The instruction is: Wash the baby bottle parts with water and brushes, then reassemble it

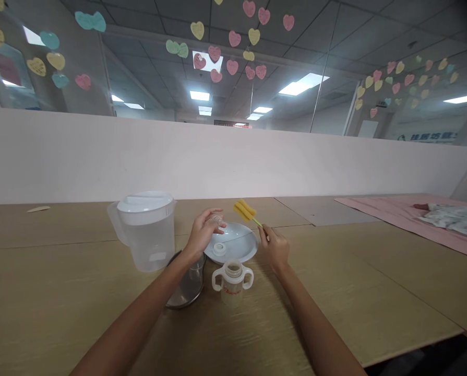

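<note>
My left hand (202, 231) is closed on a small clear piece (218, 220), perhaps a bottle nipple, above the left side of a white plate (239, 241). Right of the plate, my right hand (274, 245) grips the thin green handle of a brush with a yellow sponge head (244, 210), raised over the plate's far edge. A white ring (219, 249) lies on the plate. In front of it stands an open baby bottle (232, 282) with two white handles. My left forearm partly hides a metal tray (185, 293) holding a clear container.
A translucent pitcher (149, 235) with a white lid stands left of the metal tray. On the wooden table (335, 292), a pink cloth (397, 209) with patterned fabric (454, 219) lies at the far right. A low white wall (217, 164) runs behind.
</note>
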`<state>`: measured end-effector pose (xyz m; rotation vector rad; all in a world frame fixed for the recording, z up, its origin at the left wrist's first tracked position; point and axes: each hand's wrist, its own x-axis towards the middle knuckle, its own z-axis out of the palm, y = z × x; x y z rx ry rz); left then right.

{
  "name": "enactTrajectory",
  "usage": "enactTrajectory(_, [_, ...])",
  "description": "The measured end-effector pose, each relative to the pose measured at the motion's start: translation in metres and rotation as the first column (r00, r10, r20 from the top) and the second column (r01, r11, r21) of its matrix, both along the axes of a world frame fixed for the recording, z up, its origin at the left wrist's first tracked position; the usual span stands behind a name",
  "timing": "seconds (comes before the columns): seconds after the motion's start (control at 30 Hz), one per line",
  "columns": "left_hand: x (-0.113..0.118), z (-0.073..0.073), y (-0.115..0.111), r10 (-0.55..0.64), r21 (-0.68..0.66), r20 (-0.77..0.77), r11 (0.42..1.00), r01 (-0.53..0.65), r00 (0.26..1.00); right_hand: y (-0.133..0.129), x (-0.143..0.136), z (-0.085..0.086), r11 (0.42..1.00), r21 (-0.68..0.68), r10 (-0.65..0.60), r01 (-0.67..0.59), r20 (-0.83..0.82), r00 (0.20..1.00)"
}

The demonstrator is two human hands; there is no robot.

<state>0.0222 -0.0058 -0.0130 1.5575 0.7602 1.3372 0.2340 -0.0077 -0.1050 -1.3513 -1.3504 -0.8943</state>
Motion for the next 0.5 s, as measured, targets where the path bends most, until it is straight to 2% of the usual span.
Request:
enactTrajectory(0.07, [-0.006, 0.005, 0.002, -0.014, 0.011, -0.056, 1.0, 0.015, 0.998, -0.001, 0.0, 0.001, 1.0, 0.009, 0.003, -0.003, -0.005, 1.0])
enactTrajectory(0.13, [-0.016, 0.013, 0.002, -0.031, 0.073, -0.264, 0.996, 0.052, 0.964, -0.001, -0.001, 0.002, 1.0, 0.009, 0.015, -0.015, -0.005, 1.0])
enactTrajectory(0.17, [-0.022, 0.018, 0.001, -0.026, 0.12, -0.409, 0.989, 0.082, 0.912, -0.002, -0.001, 0.002, 1.0, 0.006, 0.02, -0.02, -0.005, 1.0])
enactTrajectory(0.23, [-0.036, 0.028, -0.005, 0.049, 0.218, -0.689, 0.966, 0.142, 0.723, -0.002, -0.001, 0.002, 1.0, -0.002, 0.023, -0.023, -0.004, 1.0])
enactTrajectory(0.3, [-0.046, 0.035, -0.011, 0.121, 0.252, -0.84, 0.95, 0.183, 0.53, -0.001, -0.001, 0.002, 1.0, -0.01, 0.024, -0.024, 0.003, 1.0])
enactTrajectory(0.37, [-0.052, 0.037, -0.015, 0.164, 0.253, -0.905, 0.949, 0.187, 0.392, -0.001, 0.0, 0.001, 1.0, -0.009, 0.023, -0.023, 0.008, 1.0])
enactTrajectory(0.4, [-0.053, 0.036, -0.015, 0.185, 0.26, -0.918, 0.949, 0.178, 0.351, -0.001, 0.0, 0.0, 1.0, -0.005, 0.021, -0.021, 0.007, 1.0])
enactTrajectory(0.43, [-0.053, 0.034, -0.014, 0.21, 0.276, -0.92, 0.947, 0.166, 0.33, -0.001, 0.0, 0.0, 1.0, -0.001, 0.017, -0.017, 0.005, 1.0])
enactTrajectory(0.5, [-0.051, 0.029, -0.011, 0.255, 0.316, -0.906, 0.938, 0.139, 0.337, -0.001, 0.001, -0.001, 1.0, 0.002, 0.011, -0.011, -0.002, 1.0])
